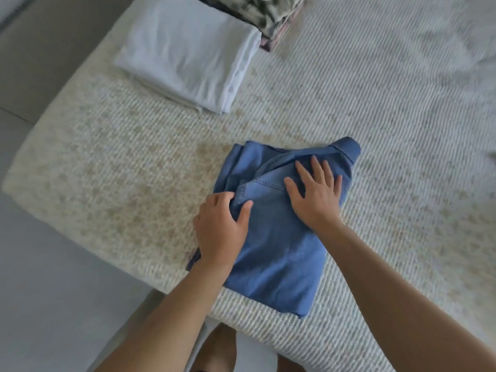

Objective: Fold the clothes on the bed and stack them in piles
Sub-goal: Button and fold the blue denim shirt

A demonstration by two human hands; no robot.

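While left grip (220, 226) pinches shirt (276, 253) | right (316, 191) flat | ribbed bedcover (375, 103)

The folded shirt (273, 237) lies on the bed (375, 116), near its front edge; the left hand (221, 226) sits on the shirt's left side and the right hand (315, 194) on its top part; a folded pile (188, 49) lies far behind, to the left; another pile (265, 14) sits just behind that one, touching it.
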